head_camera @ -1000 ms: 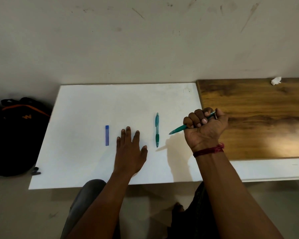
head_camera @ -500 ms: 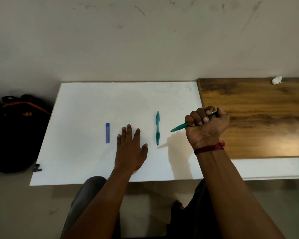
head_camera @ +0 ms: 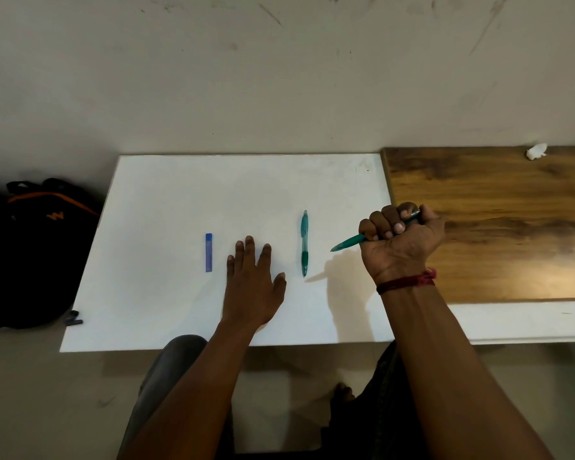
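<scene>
My right hand (head_camera: pixel 399 242) grips a green pen (head_camera: pixel 347 242) in a fist above the right edge of the white board (head_camera: pixel 166 200), its tip pointing left and slightly down. A second green pen (head_camera: pixel 304 244) lies on the board, lengthwise toward the wall, just left of that tip. My left hand (head_camera: pixel 251 283) rests flat on the board with straight fingers, between the lying pen and a small blue stick (head_camera: pixel 209 252). A red thread is tied round my right wrist.
A wooden panel (head_camera: pixel 512 224) adjoins the white board on the right, with a small white crumpled scrap (head_camera: pixel 535 151) at its far edge. A black backpack (head_camera: pixel 24 254) with orange trim sits on the floor at the left. The wall rises right behind the board.
Both hands and the pens have kept their places; only the view shifts slightly.
</scene>
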